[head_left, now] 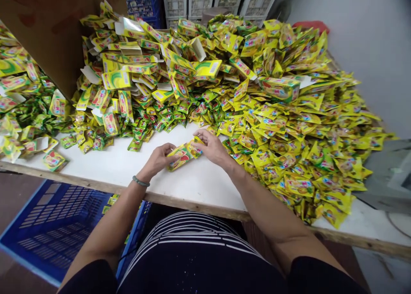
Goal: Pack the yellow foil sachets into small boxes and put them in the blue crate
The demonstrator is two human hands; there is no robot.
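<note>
My left hand (pixel 160 157) is closed on the near-left end of a small printed carton (pixel 182 157), yellow and green with red fruit pictures. The carton lies tilted just above the white tabletop. At its far-right end, my right hand (pixel 212 147) pinches a yellow packet (pixel 196 145) against or into the carton's end; how far in it sits I cannot tell. Close by on the right spreads a large heap of yellow packets (pixel 282 144). Beyond my hands lie smaller green packets (pixel 168 116), and behind them a pile of similar cartons (pixel 144 67).
A blue plastic crate (pixel 61 225) stands below the table's front edge at left. A brown cardboard sheet (pixel 54 37) rises at back left, among more cartons and packets. Stacked white crates (pixel 201 2) stand behind the table, and a grey object (pixel 388 174) sits at right.
</note>
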